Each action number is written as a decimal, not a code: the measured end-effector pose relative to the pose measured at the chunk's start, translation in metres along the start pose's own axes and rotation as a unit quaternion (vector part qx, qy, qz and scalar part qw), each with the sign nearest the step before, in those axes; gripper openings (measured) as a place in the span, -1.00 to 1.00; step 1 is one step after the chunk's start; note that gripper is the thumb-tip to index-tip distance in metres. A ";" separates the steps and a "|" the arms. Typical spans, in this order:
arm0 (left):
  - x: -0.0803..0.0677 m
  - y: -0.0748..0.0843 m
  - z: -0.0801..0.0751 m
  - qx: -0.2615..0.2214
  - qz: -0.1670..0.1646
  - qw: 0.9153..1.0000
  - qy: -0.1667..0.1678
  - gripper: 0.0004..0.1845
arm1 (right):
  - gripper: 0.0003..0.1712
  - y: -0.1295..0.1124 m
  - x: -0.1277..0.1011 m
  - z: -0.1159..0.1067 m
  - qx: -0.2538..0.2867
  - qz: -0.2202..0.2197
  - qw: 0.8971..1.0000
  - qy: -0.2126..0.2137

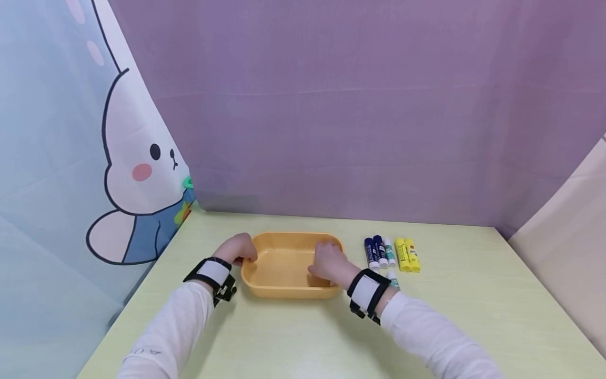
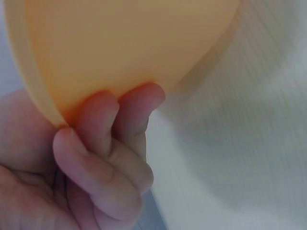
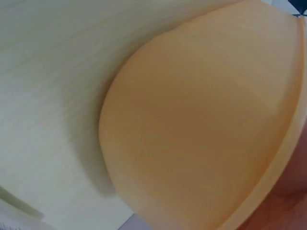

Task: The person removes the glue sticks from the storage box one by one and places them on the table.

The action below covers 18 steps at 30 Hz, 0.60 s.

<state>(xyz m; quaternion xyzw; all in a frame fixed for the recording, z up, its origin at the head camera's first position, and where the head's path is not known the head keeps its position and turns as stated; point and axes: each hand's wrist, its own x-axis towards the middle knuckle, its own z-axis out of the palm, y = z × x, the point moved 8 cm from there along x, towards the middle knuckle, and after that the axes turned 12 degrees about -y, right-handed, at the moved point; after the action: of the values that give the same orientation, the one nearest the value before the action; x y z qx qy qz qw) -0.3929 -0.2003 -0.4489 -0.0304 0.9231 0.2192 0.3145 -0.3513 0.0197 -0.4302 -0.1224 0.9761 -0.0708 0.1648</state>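
While both hands, left [image 1: 239, 247] and right [image 1: 327, 261], clasp its opposite rims, the orange tray [image 1: 284, 281] looks light, stiff, smooth plastic.

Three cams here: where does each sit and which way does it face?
Head: on the head, looking forward and down at the table; left hand and right hand hold the orange tray, glue sticks beside it; both sleeves show.
Left wrist: under the tray's outer wall; curled fingers show.
Right wrist: close on the tray's outer wall; a sliver of hand shows.
All views share the tray.
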 end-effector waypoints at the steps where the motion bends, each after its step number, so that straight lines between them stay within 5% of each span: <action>1: 0.000 0.000 0.000 0.000 0.002 1.000 0.001 -0.81 | -0.29 0.000 0.000 0.000 -0.005 0.002 1.000 0.003; 10: -0.001 0.000 0.000 0.000 0.008 1.000 0.001 -0.81 | -0.79 -0.007 0.001 0.007 -0.119 -0.028 0.992 0.022; 18: -0.003 0.001 -0.001 -0.001 0.011 1.000 0.004 -0.82 | -0.91 -0.009 -0.001 0.010 -0.107 -0.064 0.992 0.033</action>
<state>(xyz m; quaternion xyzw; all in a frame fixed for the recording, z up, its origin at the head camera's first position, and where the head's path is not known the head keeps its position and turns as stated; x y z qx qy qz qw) -0.3914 -0.2002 -0.4463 -0.0213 0.9244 0.2237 0.3083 -0.3450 0.0106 -0.4374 -0.1992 0.9732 0.0198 0.1134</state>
